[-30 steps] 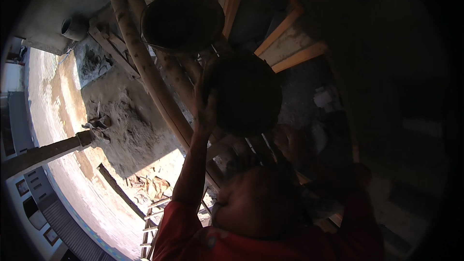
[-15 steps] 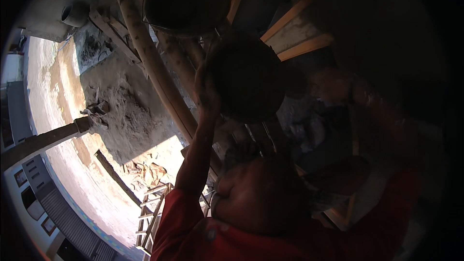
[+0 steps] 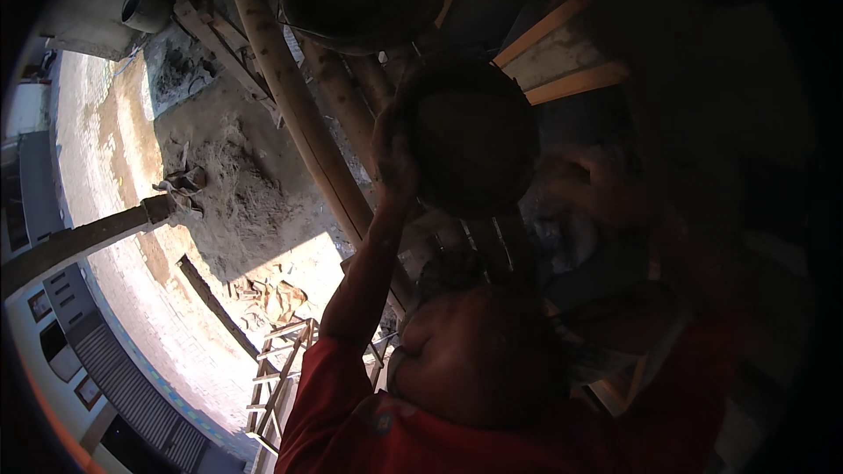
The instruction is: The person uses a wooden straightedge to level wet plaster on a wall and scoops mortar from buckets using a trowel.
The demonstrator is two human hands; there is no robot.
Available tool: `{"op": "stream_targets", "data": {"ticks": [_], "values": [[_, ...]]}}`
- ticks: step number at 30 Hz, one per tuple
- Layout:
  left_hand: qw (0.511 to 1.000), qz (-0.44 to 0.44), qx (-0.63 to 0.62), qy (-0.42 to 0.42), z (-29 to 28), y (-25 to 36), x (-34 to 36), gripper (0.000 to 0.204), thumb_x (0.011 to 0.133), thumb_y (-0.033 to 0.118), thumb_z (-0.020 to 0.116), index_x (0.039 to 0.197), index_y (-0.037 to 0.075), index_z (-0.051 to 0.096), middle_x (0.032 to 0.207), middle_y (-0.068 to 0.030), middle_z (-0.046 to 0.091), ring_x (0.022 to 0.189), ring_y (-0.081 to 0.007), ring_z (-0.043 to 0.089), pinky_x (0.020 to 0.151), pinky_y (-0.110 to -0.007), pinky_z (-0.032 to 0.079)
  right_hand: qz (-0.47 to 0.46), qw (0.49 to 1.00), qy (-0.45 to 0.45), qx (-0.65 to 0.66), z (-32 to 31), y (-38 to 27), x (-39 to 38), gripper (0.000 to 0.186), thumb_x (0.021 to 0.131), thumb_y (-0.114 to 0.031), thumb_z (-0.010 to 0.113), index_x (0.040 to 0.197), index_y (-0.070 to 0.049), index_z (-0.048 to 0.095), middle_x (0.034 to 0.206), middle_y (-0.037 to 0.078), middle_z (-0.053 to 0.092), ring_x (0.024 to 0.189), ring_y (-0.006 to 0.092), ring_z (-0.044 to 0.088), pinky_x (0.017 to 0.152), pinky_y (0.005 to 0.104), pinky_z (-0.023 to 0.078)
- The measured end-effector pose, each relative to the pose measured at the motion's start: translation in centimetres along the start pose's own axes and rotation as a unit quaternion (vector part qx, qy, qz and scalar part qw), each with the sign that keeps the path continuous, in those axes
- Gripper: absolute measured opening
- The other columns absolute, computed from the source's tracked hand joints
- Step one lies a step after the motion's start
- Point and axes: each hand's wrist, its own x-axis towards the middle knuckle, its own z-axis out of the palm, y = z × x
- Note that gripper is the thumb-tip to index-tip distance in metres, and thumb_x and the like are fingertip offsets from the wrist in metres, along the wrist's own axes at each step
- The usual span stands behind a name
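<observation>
A dark round bucket [image 3: 471, 204] is held up in front of me, its open top facing me. My left hand [image 3: 397, 162] grips its left side near the rim, the arm in a red sleeve stretched upward. What fills the bucket is a dull grey-brown patch, too dark to name. My right hand [image 3: 587, 184] is off the bucket's right side, smeared by motion and in deep shade. Its fingers, and anything in them, cannot be made out. Just beyond the held bucket is a second dark bucket [image 3: 360, 42] with a thin wire handle.
Long round poles [image 3: 294, 114] slant past the buckets on the left. Orange-brown wooden frames [image 3: 580, 82] stand at the upper right. Below left lie a grey sand heap [image 3: 233, 167], a wooden ladder-like frame [image 3: 279, 377] and sunlit paving. A pot [image 3: 147, 10] sits at the upper left.
My right hand has swung left and lower, closer to the bucket. My left hand keeps its hold. The whole view has shifted slightly, with the scene sliding right.
</observation>
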Motion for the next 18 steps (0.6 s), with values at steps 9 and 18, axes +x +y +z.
{"op": "stream_targets", "data": {"ticks": [9, 18], "values": [[0.999, 0.004, 0.051, -0.009, -0.1, -0.9, -0.3, 0.036, 0.098, 0.012, 0.042, 0.129, -0.003, 0.048, 0.127, -0.0155, 0.054, 0.12, -0.0231, 0.049, 0.103, -0.032, 0.037, 0.017, 0.984, 0.138, 0.114, 0.9, 7.6, -2.1, 0.035, 0.089, -0.02, 0.057, 0.121, -0.007, 0.057, 0.117, 0.016, 0.06, 0.104, 0.0297, 0.061, 0.096, 0.0406, 0.042], [1.0, 0.003, 0.011, 0.005, 0.5, 0.2, -0.3, 0.034, 0.094, 0.005, 0.041, 0.126, 0.001, 0.05, 0.125, -0.0161, 0.054, 0.121, -0.0252, 0.048, 0.102, -0.035, 0.038, 0.132, 0.939, 0.207, -0.239, 5.2, 15.2, -7.0, 0.034, 0.086, -0.023, 0.061, 0.116, -0.007, 0.059, 0.115, 0.017, 0.058, 0.105, 0.0301, 0.057, 0.093, 0.0423, 0.042]]}}
